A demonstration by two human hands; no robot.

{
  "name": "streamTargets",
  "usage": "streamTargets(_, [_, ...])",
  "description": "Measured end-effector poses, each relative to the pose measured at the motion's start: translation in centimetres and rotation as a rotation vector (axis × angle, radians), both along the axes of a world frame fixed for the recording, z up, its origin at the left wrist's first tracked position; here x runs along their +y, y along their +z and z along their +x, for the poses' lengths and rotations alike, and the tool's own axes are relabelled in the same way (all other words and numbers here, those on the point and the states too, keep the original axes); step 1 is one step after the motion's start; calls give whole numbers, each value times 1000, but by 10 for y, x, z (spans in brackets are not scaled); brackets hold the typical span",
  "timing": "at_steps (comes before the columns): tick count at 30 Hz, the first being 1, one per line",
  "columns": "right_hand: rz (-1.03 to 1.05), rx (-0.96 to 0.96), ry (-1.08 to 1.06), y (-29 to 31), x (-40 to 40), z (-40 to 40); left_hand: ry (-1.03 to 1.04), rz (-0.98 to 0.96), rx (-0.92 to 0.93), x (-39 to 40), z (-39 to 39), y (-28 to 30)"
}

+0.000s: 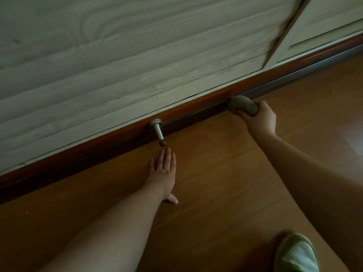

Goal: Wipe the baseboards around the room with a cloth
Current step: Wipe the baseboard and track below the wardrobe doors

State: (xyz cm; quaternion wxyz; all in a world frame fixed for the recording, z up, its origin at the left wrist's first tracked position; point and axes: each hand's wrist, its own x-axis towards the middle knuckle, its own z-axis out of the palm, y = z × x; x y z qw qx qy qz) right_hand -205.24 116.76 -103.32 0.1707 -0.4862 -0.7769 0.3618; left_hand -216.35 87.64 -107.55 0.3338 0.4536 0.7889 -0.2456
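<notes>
The cloth (243, 106), one bunched grey-brown wad, was pressed against the lower part of the baseboard (206, 101), where the dark moulding met the floor (216, 173). The right hand (259, 116) gripped it with the fingers curled round the wad and the arm stretched forward from the lower right. One continuous reddish-brown baseboard ran diagonally across the view, from the lower left to the upper right, beneath pale wood-grain panelling (117, 55).

The step in hand was judged to be the wiping stroke itself, applied to the stretch of baseboard to the right of the door stop (158, 132). How much of the room's baseboard was already clean could not be read from this view. The next move was judged to call for steady pressure along the moulding, with the cloth kept in the groove at floor level. Working towards the left would require a pass around the one metal door stop, which projected from the baseboard with a dark rubber tip.

The left hand (164, 169) lay flat on the floor, fingers straight and close together, fingertips just short of the door stop's tip, apparently as a brace. One green-and-white slipper (296, 254) showed at the lower right edge.
</notes>
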Motion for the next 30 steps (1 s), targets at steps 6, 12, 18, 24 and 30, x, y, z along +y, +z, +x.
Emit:
streamTargets(6, [-16, 126, 230, 3, -74, -25, -14, 8, 21, 0, 0, 3])
streamTargets(12, [66, 142, 482, -1, -123, -60, -28, 33, 45, -2, 2, 4])
streamTargets(18, [50, 105, 457, -11, -126, -73, -9, 63, 30, -5, 1, 1])
streamTargets(24, [66, 29, 408, 7, -64, -54, 17, 63, -6, -4, -1, 4])
streamTargets(30, [72, -10, 245, 11, -3, -24, 0, 16, 0, 0, 0, 4])
